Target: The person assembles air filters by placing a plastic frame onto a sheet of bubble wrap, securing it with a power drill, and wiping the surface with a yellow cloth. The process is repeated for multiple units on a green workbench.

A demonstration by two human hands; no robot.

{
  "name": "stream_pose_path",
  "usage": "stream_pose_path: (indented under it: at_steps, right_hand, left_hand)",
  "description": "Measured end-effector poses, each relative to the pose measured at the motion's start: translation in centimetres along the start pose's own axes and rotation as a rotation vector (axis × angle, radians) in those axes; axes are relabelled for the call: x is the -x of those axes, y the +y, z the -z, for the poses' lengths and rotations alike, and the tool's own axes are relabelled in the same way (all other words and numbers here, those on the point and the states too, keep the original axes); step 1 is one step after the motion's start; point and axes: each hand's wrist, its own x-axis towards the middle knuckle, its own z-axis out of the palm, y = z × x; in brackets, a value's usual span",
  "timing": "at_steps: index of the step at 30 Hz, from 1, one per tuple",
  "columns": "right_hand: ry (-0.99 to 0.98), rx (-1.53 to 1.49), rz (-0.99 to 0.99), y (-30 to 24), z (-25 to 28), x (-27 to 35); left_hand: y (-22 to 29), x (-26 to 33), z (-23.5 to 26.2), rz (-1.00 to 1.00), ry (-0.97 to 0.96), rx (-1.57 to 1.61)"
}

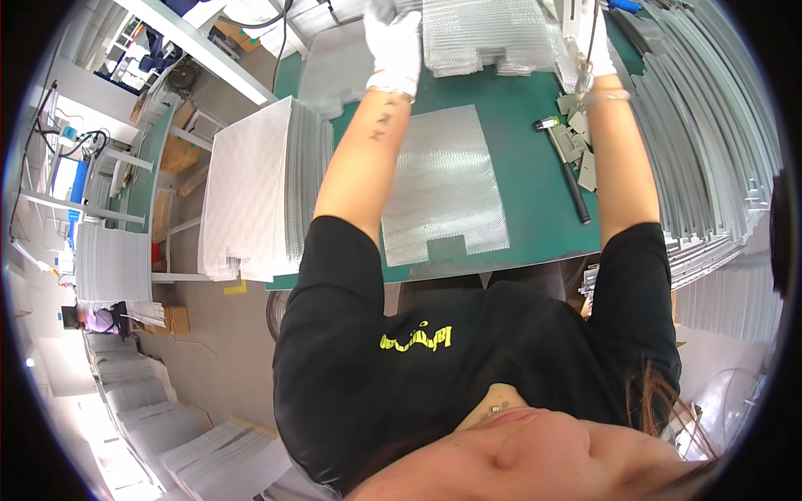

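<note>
Both my arms stretch to the far side of a green-topped table (530, 217). My left hand (394, 43), in a white glove, is at the top edge, left of a stack of clear ribbed sheets (484, 37). Its fingertips are partly cut off. My right hand (598, 57), also white-gloved, is right of that stack, beside a pale metal piece (571, 21) with a thin dark rod. Its fingers are mostly hidden. A single silvery mesh sheet (447, 179) with a notched near edge lies between my arms.
A black-handled hammer (570, 171) lies by several small grey-green blocks (576, 138), near my right forearm. A tall stack of mesh panels (251, 188) stands at the table's left. Many long grey panels (710, 125) crowd the right side. A white frame beam (200, 46) slants at upper left.
</note>
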Motion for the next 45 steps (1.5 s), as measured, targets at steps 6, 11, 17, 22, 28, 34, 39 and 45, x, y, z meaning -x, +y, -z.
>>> stream_pose_path:
  at_steps: [6, 11, 17, 22, 28, 34, 39, 45]
  right_hand:
    - [0.022, 1.149, -0.139, -2.4, -9.0, 15.4]
    - [-0.173, 1.421, -0.188, 0.7, -12.8, 28.7]
    - [-0.037, 1.498, -0.36, 4.1, -13.0, 32.0]
    - [-0.046, 1.57, -0.395, 5.4, -11.8, 31.9]
    - [-0.099, 1.708, -0.445, 6.8, -10.4, 32.9]
    - [-0.125, 1.744, -0.534, 6.8, -10.3, 33.0]
    - [-0.176, 1.775, -0.606, 6.7, -10.3, 32.3]
    - [-0.288, 1.94, -0.699, 6.1, -12.1, 30.1]
  left_hand:
    - [11.9, 11.9, 11.3, 0.376, -0.345, 0.031]
    - [13.0, 26.6, 16.3, 0.068, -0.267, -0.68]
    - [10.9, 27.0, 17.9, 0.157, -0.513, -1.104]
    - [9.0, 26.8, 17.8, 0.237, -0.59, -1.217]
    - [8.0, 27.6, 17.7, 0.228, -0.598, -1.296]
    - [7.1, 28.1, 18.5, 0.221, -0.608, -1.295]
    - [7.4, 27.8, 18.3, 0.244, -0.608, -1.28]
    - [7.6, 27.0, 18.3, 0.32, -0.616, -1.244]
